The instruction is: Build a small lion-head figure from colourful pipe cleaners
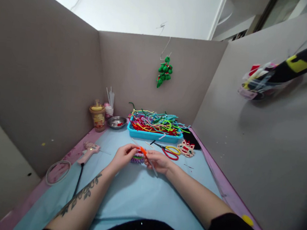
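Over the middle of the blue cloth, both hands meet at a thin pale rod (152, 167) that slants down to the right. An orange fuzzy strand, which looks like pipe cleaner (143, 150), is coiled around it. My left hand (125, 155) pinches the upper left end of the orange coil. From the right, my right hand (159, 161) grips the rod with its fingers closed around it. Just behind and below the fingers is a purple, green and pink fuzzy piece (137, 159), partly hidden; I cannot tell whether it is held.
A blue tray (153, 135) heaped with colourful pipe cleaners stands at the back. Scissors (170, 152) and a cream and red fuzzy ornament (187, 148) lie right. Left are a pink glue gun (90, 153), a metal bowl (117, 122) and a brown cup (98, 116). Grey panels (137, 65) enclose the table.
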A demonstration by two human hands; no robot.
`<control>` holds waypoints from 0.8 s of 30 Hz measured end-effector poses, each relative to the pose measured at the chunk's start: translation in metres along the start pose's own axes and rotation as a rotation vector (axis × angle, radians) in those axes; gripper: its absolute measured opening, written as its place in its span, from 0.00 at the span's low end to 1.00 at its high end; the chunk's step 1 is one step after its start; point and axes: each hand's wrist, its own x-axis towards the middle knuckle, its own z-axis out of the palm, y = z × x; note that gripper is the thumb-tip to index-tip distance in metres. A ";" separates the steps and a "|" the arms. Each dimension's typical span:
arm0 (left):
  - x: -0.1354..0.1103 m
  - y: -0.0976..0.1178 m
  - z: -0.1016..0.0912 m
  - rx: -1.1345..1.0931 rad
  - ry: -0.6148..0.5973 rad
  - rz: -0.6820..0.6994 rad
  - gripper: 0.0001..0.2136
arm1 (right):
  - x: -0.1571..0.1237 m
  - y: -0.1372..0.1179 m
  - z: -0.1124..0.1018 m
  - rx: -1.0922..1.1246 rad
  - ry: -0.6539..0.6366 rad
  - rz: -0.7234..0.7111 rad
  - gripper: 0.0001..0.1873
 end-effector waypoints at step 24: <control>0.000 -0.004 0.000 0.011 -0.021 0.022 0.12 | 0.007 0.005 0.007 -0.259 0.319 -0.324 0.16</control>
